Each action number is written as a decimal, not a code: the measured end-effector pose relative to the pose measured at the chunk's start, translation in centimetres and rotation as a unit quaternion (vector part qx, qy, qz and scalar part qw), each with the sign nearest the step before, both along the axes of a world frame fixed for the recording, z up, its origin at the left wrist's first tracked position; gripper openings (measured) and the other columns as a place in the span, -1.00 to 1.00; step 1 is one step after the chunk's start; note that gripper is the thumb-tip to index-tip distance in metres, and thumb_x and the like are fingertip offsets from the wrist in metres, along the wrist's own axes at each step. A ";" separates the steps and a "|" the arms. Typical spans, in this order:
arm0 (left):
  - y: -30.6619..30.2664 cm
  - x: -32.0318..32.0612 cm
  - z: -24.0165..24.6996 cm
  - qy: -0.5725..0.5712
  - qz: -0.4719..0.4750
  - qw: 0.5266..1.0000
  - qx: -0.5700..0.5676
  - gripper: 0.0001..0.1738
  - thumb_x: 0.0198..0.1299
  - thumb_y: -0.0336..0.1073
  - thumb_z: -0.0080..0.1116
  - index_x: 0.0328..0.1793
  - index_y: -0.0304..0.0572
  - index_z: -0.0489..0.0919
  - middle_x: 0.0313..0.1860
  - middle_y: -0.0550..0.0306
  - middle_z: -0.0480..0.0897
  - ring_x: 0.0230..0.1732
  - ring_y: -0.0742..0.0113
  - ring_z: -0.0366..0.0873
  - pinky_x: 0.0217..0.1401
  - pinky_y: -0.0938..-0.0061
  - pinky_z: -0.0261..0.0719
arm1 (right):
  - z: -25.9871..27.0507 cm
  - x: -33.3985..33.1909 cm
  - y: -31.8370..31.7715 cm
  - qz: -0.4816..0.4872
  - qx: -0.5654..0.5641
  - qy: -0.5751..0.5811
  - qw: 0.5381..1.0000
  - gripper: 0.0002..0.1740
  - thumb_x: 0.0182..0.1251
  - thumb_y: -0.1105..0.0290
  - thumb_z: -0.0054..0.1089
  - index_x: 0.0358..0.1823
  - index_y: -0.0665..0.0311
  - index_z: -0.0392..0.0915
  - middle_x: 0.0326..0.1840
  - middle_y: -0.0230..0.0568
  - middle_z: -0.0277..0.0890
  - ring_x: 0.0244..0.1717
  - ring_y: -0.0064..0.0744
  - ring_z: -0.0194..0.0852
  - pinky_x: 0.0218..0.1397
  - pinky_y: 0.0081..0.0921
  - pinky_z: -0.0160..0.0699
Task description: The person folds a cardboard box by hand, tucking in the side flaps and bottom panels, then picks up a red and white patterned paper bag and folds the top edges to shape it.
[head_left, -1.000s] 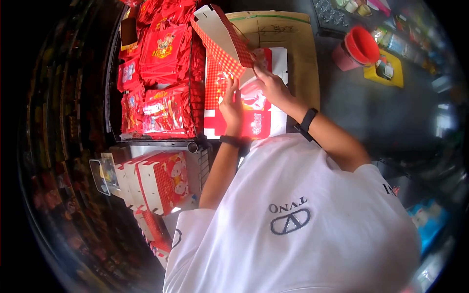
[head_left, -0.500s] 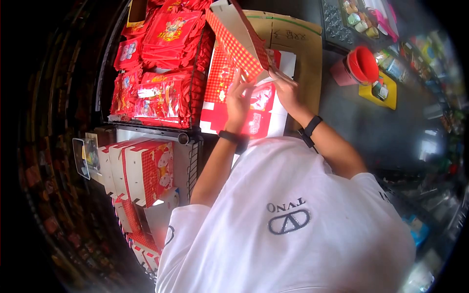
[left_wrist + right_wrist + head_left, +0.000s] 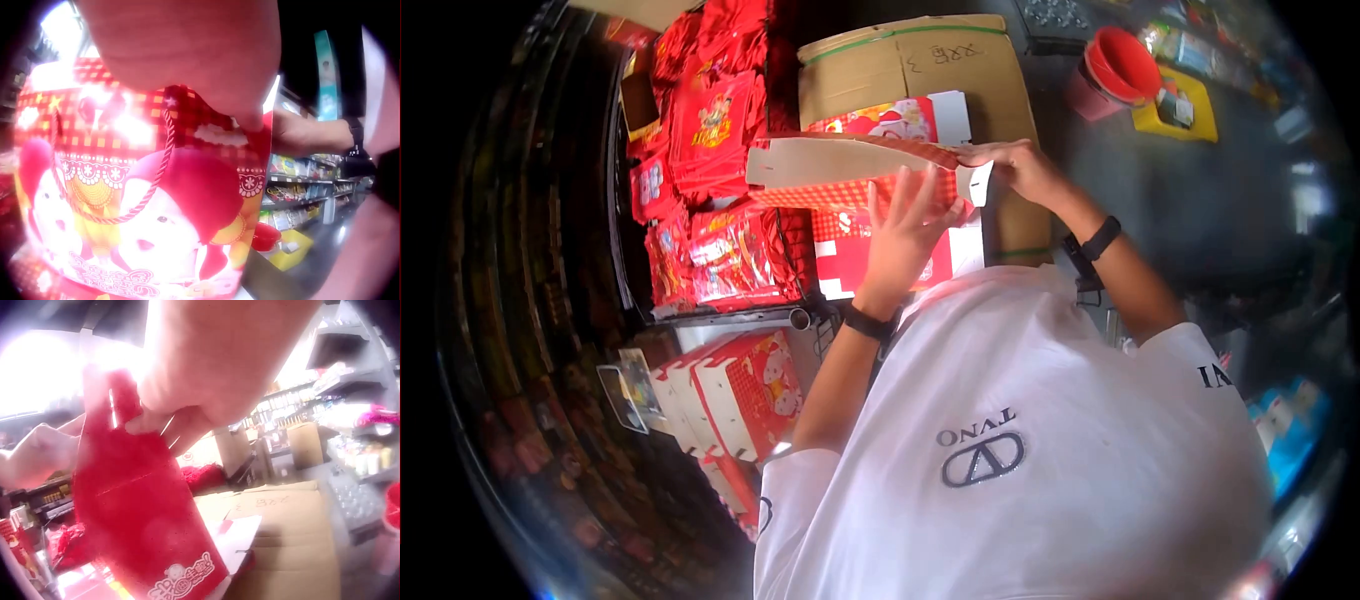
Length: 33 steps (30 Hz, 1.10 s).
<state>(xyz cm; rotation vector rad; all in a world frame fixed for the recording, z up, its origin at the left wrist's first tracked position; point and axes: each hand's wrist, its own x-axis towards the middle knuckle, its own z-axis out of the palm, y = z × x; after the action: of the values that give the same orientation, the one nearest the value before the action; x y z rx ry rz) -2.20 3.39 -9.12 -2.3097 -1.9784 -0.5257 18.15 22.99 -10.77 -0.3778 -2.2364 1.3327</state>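
Observation:
A red checked carton (image 3: 820, 190) with a pale inside lies on its side, long and angled across the head view. My left hand (image 3: 900, 240) has its spread fingers against the near checked side. At the right end, my right hand (image 3: 1030, 175) pinches the edge beside a white flap (image 3: 978, 184). In the left wrist view, the left hand (image 3: 194, 50) covers the top of the printed carton face (image 3: 156, 206), where a twisted red cord (image 3: 164, 169) hangs. The right wrist view shows the right hand (image 3: 219, 362) gripping a plain red panel (image 3: 137, 494).
Red printed card with white tabs (image 3: 950, 110) lies on brown cardboard (image 3: 850, 75) beneath the carton. Red packets (image 3: 720, 120) fill a rack at left; finished-looking boxes (image 3: 745, 385) stand below it. A red bucket (image 3: 1122, 68) and yellow tray (image 3: 1200, 115) are at right.
The carton has swung from steeply slanted to nearly level, its far end coming down to the left. My right hand has moved right and up; the left hand's fingers have spread across the side.

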 end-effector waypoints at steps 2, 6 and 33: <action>1.0 0.0 -0.6 0.001 -0.022 1.000 0.019 -0.53 0.19 -0.24 0.37 0.23 0.48 0.84 0.78 -0.01 0.27 0.73 -0.25 0.22 0.73 -0.43 -0.11 | 0.2 1.0 -0.3 -0.011 -0.050 -0.048 0.998 -0.38 0.18 0.90 0.11 0.26 0.36 0.72 0.39 0.08 0.67 0.46 0.03 0.62 0.55 -0.24 0.56; 3.5 -0.1 -1.3 -0.068 -0.023 0.991 0.110 -0.37 0.09 -0.08 0.57 0.35 0.18 0.70 0.63 -0.09 0.39 0.63 -0.20 0.29 0.69 -0.42 -0.02 | -1.9 1.3 -1.3 -0.030 -0.081 -0.050 0.995 -0.35 0.25 0.82 0.26 0.40 0.30 0.64 0.41 0.03 0.66 0.29 -0.05 0.77 0.34 -0.34 0.73; 7.7 -4.1 2.8 -0.065 -0.116 0.991 -0.018 -0.29 0.11 -0.10 0.66 0.31 -0.10 0.51 0.54 -0.04 0.52 0.55 -0.12 0.45 0.72 -0.30 0.19 | -0.6 1.3 -5.4 -0.110 -0.174 -0.016 0.978 0.01 0.34 0.25 0.53 0.72 0.33 0.14 0.70 0.20 0.23 0.64 0.06 0.33 0.64 -0.25 0.38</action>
<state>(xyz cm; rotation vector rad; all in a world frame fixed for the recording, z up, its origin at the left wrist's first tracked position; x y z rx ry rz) -6.31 11.06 -6.30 -2.6082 -1.7919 -0.6769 19.48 17.61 -11.38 -0.7526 -1.9155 1.6020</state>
